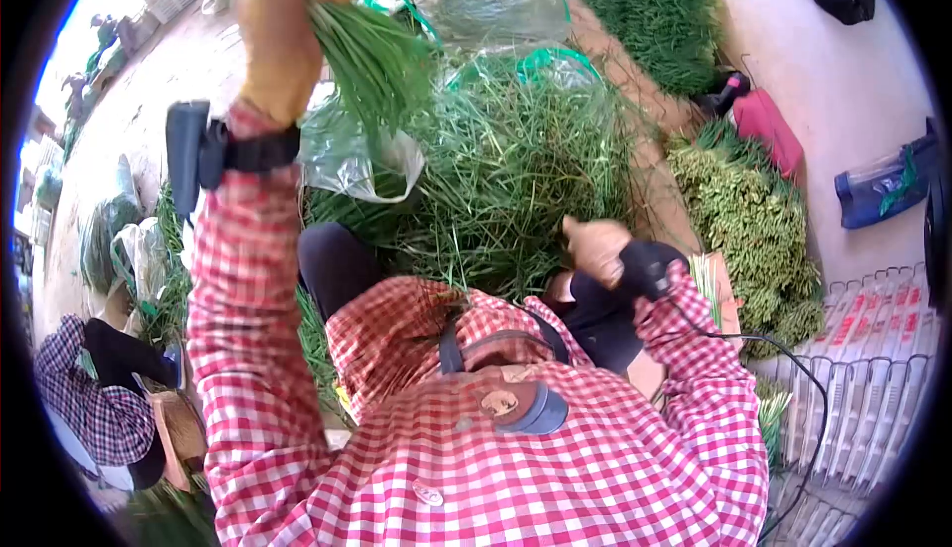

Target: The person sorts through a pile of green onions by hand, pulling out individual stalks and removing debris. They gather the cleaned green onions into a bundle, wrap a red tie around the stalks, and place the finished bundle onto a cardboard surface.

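Note:
My left hand (pixel 276 46), in a yellowish glove, is raised at the upper left and closed around a bunch of long green chive-like stalks (pixel 372 61). The leaves of the bunch fan out to the right and hang down. My right hand (pixel 598 249) is low over the right edge of a large loose heap of thin green stalks (pixel 496 165) in front of my lap. Its thumb points up and away, while the other fingers are turned under and blurred. Below the raised bunch lies a clear plastic bag (pixel 362 165).
Dark green bundles (pixel 650 21) lie at the back right, with stacked pale-ended bundles (pixel 749 230) nearer me. Plastic crates (pixel 868 349) stand at the right. A cable (pixel 818 388) runs from my right wrist. Another person (pixel 99 398) sits at the lower left.

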A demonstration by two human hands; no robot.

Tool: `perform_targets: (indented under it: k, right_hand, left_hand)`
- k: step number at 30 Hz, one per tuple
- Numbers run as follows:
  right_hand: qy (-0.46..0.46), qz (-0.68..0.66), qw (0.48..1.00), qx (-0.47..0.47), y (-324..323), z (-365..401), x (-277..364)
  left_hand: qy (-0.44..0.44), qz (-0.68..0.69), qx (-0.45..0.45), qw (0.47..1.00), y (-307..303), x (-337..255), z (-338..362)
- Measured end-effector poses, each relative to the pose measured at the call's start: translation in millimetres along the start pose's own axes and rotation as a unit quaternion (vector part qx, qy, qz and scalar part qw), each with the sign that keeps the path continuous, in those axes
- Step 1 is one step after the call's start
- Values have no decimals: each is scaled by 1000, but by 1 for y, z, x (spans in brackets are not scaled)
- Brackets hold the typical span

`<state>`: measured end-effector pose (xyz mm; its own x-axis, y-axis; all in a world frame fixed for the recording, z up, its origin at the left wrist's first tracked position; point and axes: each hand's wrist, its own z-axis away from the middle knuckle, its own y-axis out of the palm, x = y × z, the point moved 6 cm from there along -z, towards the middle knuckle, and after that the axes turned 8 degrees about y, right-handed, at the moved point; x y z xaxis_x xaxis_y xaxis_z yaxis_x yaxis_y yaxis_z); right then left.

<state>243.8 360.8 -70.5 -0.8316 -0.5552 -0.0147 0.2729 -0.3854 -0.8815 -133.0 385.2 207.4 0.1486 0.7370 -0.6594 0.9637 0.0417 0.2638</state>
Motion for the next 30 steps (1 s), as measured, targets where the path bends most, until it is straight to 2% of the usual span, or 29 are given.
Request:
perform_targets:
  k: [1, 3, 4, 5, 7, 8, 10, 12, 13, 16, 19, 20, 21, 22, 23, 24, 25, 27, 29, 30]
  right_hand:
    - [5, -6, 994, -113, -18, 6, -6]
    - [19, -22, 941, -337, -52, 29, -20]
    - [65, -108, 942, -310, -91, 52, -15]
    - [66, -119, 926, -352, -92, 59, -21]
    - [119, -293, 889, -331, -131, 94, -17]
    - [145, -376, 859, -316, -141, 107, -17]
    - [103, -472, 784, -390, -145, 121, -27]
    - [102, -581, 712, -381, -152, 145, -27]
    - [94, -618, 662, -414, -155, 154, -26]
    - [57, -604, 654, -453, -162, 182, -35]
    - [-10, -630, 686, -364, -162, 189, -16]
    - [-33, -633, 695, -339, -163, 189, -9]
    - [-87, -676, 689, -246, -163, 187, -3]
    - [-70, -684, 679, -259, -164, 187, -3]
    - [-53, -691, 668, -271, -166, 186, 0]
    - [-38, -697, 658, -284, -167, 186, 0]
    - [-37, -720, 626, -298, -166, 184, -4]
    - [-29, -683, 658, -317, -168, 185, -8]
    - [-52, -639, 688, -340, -168, 178, -1]
    - [-71, -580, 738, -336, -167, 169, 12]
  left_hand:
    - [-23, 84, 0, 996, -3, 0, 4]
    - [-42, 45, -126, 990, -3, -4, 12]
    - [-49, 28, -182, 982, -1, -5, 10]
    - [-44, 47, -174, 983, 5, -1, 6]
    - [-93, 101, -193, 972, -5, 28, 13]
    - [-119, 128, -203, 964, -9, 43, 17]
    - [-128, 167, -201, 957, -1, 58, 18]
    - [-151, 191, -215, 946, 6, 71, 21]
    - [-163, 191, -228, 941, 5, 80, 22]
    - [-252, 178, -249, 918, -7, 109, 27]
    - [-266, 221, -203, 916, -13, 119, 36]
    - [-266, 202, -232, 914, -18, 121, 40]
    - [-265, 183, -260, 910, -15, 117, 46]
    - [-265, 163, -289, 905, -15, 114, 51]
    - [-259, 269, -229, 899, -22, 125, 52]
    - [-265, 244, -252, 898, -28, 128, 53]
    - [-270, 218, -275, 896, -35, 131, 53]
    - [-265, 161, -326, 893, -33, 121, 58]
    - [-244, 146, -327, 901, -25, 110, 62]
    - [-234, 139, -327, 905, -24, 107, 62]
